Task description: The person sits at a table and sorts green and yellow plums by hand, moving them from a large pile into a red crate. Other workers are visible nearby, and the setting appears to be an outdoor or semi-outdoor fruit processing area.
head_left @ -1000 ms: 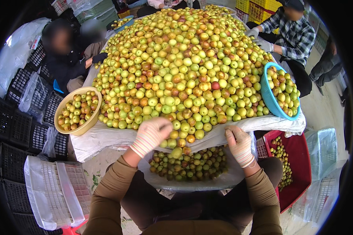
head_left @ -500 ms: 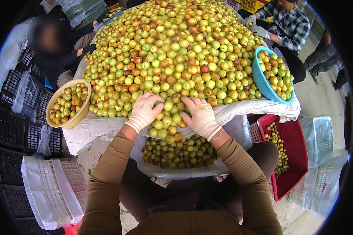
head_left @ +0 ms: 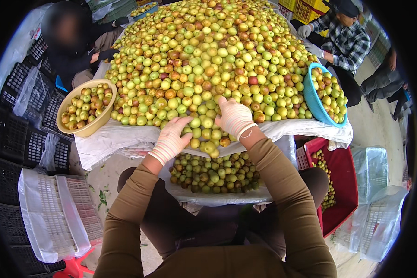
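A big heap of small round yellow-green fruit [head_left: 204, 60] with brown-red patches, which look like jujubes, covers the table. At its near edge my left hand [head_left: 170, 140], in a pale striped glove, is open beside a narrow run of fruit [head_left: 204, 132]. My right hand [head_left: 236, 119], in a matching glove, lies against the run's right side and reaches farther into the heap. Its fingers are stretched out and no fruit shows in its grip. Below the edge, between my knees, a crate lined with clear plastic [head_left: 192, 198] holds more of the fruit [head_left: 213, 173].
A tan basin of fruit [head_left: 67, 121] stands at the heap's left, a blue basket [head_left: 314, 99] at its right. Lower right is a red bin [head_left: 345, 185] with fruit. Black crates [head_left: 14, 139] and plastic-covered crates [head_left: 55, 213] stand left. Co-workers sit at both sides.
My right hand has moved farther up into the heap, its fingers closer together. My left hand has shifted slightly nearer to me. Fewer fruit hang over the table's near edge between my hands.
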Tool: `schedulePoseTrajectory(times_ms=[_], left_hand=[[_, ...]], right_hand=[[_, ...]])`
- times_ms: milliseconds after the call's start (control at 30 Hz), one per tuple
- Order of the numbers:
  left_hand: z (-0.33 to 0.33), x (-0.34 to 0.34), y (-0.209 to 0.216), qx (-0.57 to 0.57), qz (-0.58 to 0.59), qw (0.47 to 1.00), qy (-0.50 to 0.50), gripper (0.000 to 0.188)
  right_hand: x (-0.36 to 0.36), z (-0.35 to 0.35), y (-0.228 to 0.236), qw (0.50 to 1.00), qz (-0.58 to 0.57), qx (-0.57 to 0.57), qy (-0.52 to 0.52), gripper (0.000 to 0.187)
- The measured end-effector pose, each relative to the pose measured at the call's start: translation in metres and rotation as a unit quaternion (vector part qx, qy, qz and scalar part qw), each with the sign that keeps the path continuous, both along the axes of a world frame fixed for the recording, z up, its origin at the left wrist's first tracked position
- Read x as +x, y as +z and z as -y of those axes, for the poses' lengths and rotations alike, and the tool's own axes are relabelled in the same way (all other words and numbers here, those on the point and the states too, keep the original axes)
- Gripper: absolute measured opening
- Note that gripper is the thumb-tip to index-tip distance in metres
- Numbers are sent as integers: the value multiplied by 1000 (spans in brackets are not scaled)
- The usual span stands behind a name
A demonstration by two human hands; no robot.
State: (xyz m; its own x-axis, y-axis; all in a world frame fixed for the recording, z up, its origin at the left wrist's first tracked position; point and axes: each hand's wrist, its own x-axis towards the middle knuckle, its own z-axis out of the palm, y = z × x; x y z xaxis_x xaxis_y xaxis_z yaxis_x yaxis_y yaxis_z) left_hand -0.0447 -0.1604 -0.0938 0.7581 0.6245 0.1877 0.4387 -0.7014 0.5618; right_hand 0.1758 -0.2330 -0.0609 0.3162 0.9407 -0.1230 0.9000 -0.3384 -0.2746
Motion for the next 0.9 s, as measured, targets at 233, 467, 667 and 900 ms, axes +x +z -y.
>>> schedulePoseTrajectory(times_ms=[233, 467, 667, 900], left_hand=[[6, -15, -14, -130, 105, 984, 58, 27], [-9, 16, -7, 47, 88, 994, 31, 22], [-14, 46, -15, 121, -18, 992, -17, 23], [-9, 51, 4, 48, -91, 994, 23, 18]], right_hand=[[33, 39, -32, 957, -237, 134, -101, 44], [47, 48, -46, 954, -209, 185, -114, 26], [18, 39, -24, 997, -49, 54, -1, 36], [31, 46, -27, 985, -139, 81, -57, 25]])
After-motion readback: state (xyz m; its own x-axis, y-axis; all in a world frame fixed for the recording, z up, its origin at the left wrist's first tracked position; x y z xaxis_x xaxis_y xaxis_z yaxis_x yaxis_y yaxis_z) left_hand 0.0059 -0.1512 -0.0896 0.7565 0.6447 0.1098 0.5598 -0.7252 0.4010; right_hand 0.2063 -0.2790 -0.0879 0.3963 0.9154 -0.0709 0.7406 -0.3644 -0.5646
